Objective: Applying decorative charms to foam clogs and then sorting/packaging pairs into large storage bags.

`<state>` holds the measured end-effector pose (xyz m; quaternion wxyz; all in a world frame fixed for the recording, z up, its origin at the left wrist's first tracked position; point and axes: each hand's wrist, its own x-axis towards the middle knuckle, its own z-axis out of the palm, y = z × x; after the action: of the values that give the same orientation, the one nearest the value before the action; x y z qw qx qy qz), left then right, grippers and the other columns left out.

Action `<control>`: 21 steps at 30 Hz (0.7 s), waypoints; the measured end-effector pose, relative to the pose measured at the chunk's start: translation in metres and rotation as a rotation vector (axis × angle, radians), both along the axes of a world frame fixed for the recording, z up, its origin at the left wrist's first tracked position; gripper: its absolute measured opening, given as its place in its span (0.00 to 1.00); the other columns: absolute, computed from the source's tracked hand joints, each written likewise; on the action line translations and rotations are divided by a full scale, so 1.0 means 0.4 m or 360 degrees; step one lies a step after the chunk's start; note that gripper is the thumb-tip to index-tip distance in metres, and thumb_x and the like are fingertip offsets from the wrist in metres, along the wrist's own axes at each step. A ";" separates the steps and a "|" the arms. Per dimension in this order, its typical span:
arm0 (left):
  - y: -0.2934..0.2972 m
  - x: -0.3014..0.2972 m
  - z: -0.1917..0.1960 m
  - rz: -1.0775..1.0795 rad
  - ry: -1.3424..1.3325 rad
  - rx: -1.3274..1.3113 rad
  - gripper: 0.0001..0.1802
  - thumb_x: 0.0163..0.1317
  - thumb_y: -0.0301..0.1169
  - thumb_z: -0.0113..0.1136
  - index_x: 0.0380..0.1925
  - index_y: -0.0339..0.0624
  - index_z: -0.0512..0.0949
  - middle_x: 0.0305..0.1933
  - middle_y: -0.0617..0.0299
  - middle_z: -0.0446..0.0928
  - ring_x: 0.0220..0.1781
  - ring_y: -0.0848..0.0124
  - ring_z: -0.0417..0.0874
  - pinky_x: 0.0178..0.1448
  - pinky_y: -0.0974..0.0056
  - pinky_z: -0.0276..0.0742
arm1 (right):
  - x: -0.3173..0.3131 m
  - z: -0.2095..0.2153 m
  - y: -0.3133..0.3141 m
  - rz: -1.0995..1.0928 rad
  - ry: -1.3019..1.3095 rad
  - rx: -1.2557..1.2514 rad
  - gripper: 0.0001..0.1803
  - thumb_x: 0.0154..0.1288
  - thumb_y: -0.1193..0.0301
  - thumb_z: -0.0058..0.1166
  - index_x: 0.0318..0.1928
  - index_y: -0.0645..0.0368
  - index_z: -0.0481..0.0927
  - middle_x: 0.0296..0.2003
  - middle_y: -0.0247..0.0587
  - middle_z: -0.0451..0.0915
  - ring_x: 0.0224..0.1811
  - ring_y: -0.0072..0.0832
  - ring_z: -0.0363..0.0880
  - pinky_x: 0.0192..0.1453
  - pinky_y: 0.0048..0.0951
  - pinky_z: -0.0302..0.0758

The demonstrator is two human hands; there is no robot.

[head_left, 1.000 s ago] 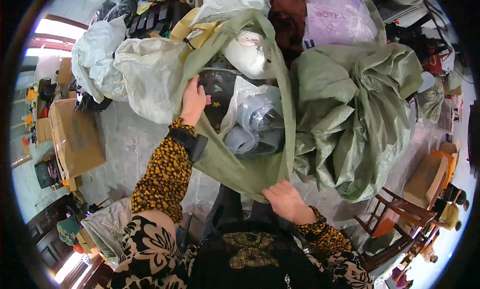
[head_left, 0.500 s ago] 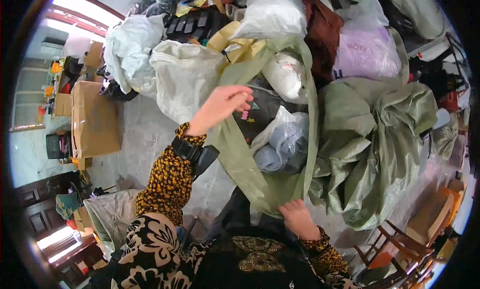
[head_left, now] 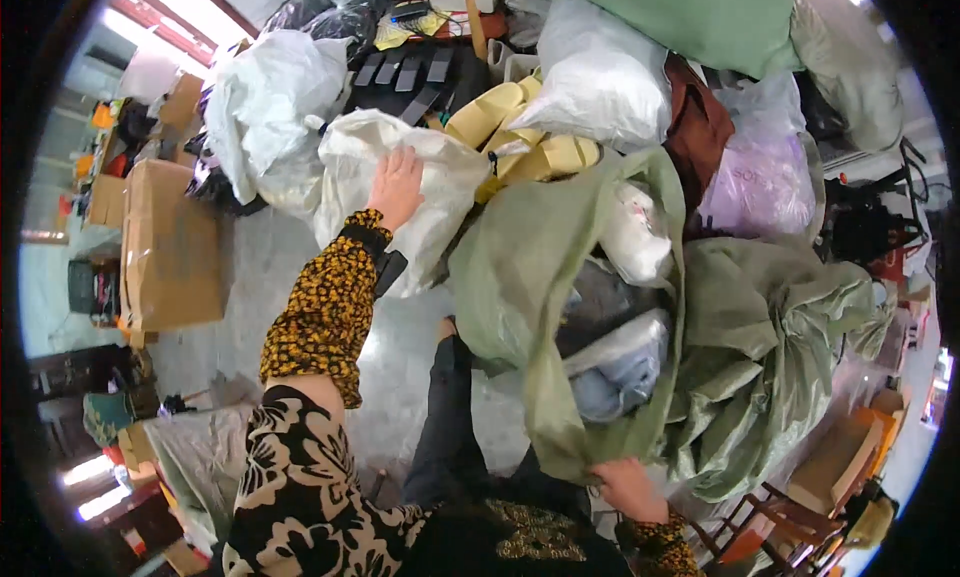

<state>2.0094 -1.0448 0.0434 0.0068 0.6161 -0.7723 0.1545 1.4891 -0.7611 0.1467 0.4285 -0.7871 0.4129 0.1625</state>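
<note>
My left hand (head_left: 398, 185) lies on the upper side of a white woven sack (head_left: 345, 192), fingers stretched out over it. Closed on the near edge of a green woven sack (head_left: 505, 267) is my right hand (head_left: 630, 489). The green sack's mouth gapes upward. Inside it sit a white plastic-wrapped bundle (head_left: 636, 239), a dark grey packet (head_left: 600, 307) and blue-grey items in a clear bag (head_left: 625, 372). To its right slumps another green woven sack (head_left: 765, 347) with a crumpled top.
Yellow slippers (head_left: 545, 157) and a full white bag (head_left: 605, 77) lie beyond the open sack. A lilac bag (head_left: 765, 182) is at the back right. A cardboard box (head_left: 170, 247) stands at the left, a wooden chair (head_left: 770, 522) at the lower right.
My left hand has gone from above the open green sack over to the white sack on the left. My right hand still grips the green edge. The view has shifted left.
</note>
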 end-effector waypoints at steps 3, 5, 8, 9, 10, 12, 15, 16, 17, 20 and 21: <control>-0.057 0.115 -0.080 0.0094 -0.0325 0.0180 0.15 0.58 0.34 0.53 0.44 0.39 0.75 0.46 0.51 0.77 0.56 0.57 0.73 0.62 0.52 0.61 | 0.070 0.013 -0.020 -0.0182 0.0199 -0.0054 0.14 0.49 0.75 0.50 0.39 0.55 0.80 0.34 0.46 0.80 0.42 0.43 0.77 0.49 0.42 0.68; -0.029 0.131 -0.110 0.0165 -0.0283 0.0639 0.11 0.58 0.30 0.49 0.39 0.43 0.77 0.39 0.55 0.78 0.51 0.60 0.75 0.58 0.52 0.64 | 0.105 0.028 -0.025 -0.0262 0.0261 -0.0124 0.13 0.48 0.75 0.51 0.36 0.55 0.81 0.32 0.46 0.80 0.41 0.44 0.77 0.47 0.43 0.68; 0.131 0.170 -0.121 -0.0316 -0.0060 0.0520 0.09 0.53 0.30 0.51 0.34 0.45 0.77 0.32 0.58 0.76 0.39 0.60 0.76 0.51 0.54 0.67 | 0.170 0.051 -0.041 -0.0319 0.0345 -0.0289 0.12 0.47 0.75 0.51 0.35 0.56 0.81 0.29 0.46 0.79 0.39 0.45 0.76 0.46 0.44 0.68; 0.200 0.185 -0.109 -0.0392 0.0091 0.0287 0.09 0.51 0.29 0.52 0.33 0.46 0.77 0.30 0.58 0.75 0.36 0.59 0.76 0.49 0.55 0.68 | 0.169 0.035 -0.031 -0.0286 0.0353 -0.0352 0.10 0.47 0.75 0.51 0.33 0.57 0.80 0.29 0.46 0.78 0.38 0.46 0.76 0.45 0.44 0.68; 0.250 0.186 -0.078 -0.0374 0.0234 0.0386 0.09 0.51 0.29 0.52 0.33 0.46 0.78 0.31 0.58 0.75 0.37 0.58 0.76 0.48 0.55 0.68 | 0.164 0.027 -0.022 -0.0259 0.0374 -0.0409 0.09 0.46 0.76 0.52 0.32 0.58 0.80 0.28 0.45 0.77 0.37 0.46 0.75 0.45 0.45 0.68; 0.310 0.210 0.002 -0.0331 0.0366 0.0501 0.09 0.51 0.28 0.51 0.34 0.45 0.78 0.32 0.58 0.75 0.37 0.57 0.77 0.47 0.55 0.69 | 0.183 0.033 -0.045 -0.0230 0.0467 -0.0290 0.07 0.46 0.75 0.52 0.30 0.59 0.79 0.27 0.46 0.77 0.37 0.47 0.75 0.45 0.45 0.68; 0.356 0.252 0.074 -0.0187 0.0448 0.0815 0.12 0.52 0.28 0.51 0.37 0.44 0.79 0.35 0.57 0.75 0.41 0.57 0.77 0.46 0.54 0.69 | 0.213 0.029 -0.080 -0.0186 0.0538 -0.0232 0.05 0.47 0.75 0.52 0.28 0.60 0.78 0.27 0.47 0.76 0.37 0.47 0.75 0.44 0.46 0.69; 0.359 0.261 0.094 -0.0134 0.0419 0.0842 0.15 0.52 0.27 0.50 0.41 0.47 0.79 0.33 0.56 0.75 0.39 0.57 0.77 0.46 0.55 0.69 | 0.219 0.027 -0.085 -0.0188 0.0535 -0.0290 0.05 0.47 0.74 0.52 0.27 0.61 0.77 0.27 0.48 0.77 0.37 0.48 0.75 0.44 0.46 0.69; 0.366 0.273 0.121 -0.0074 0.0385 0.0871 0.18 0.53 0.25 0.49 0.45 0.49 0.78 0.31 0.55 0.75 0.38 0.57 0.77 0.47 0.55 0.68 | 0.227 0.025 -0.087 -0.0166 0.0519 -0.0273 0.05 0.47 0.74 0.52 0.27 0.61 0.77 0.27 0.48 0.77 0.37 0.48 0.75 0.44 0.46 0.69; 0.335 0.307 0.170 -0.0154 0.0412 0.0690 0.19 0.51 0.25 0.50 0.44 0.50 0.79 0.32 0.57 0.72 0.38 0.58 0.76 0.46 0.55 0.68 | 0.241 0.012 -0.097 -0.0193 0.0595 -0.0238 0.07 0.47 0.74 0.52 0.28 0.62 0.78 0.29 0.48 0.77 0.37 0.48 0.75 0.44 0.46 0.69; 0.329 0.315 0.179 -0.0206 0.0430 0.0607 0.19 0.50 0.25 0.50 0.43 0.50 0.79 0.32 0.57 0.71 0.38 0.58 0.75 0.45 0.54 0.68 | 0.245 0.014 -0.101 -0.0206 0.0606 -0.0199 0.07 0.47 0.73 0.52 0.29 0.62 0.78 0.30 0.48 0.77 0.38 0.48 0.75 0.45 0.46 0.69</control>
<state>2.1353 -0.9130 0.1149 0.0035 0.5706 -0.8175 -0.0786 1.5871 -0.8016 0.1525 0.3025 -0.7392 0.5454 0.2543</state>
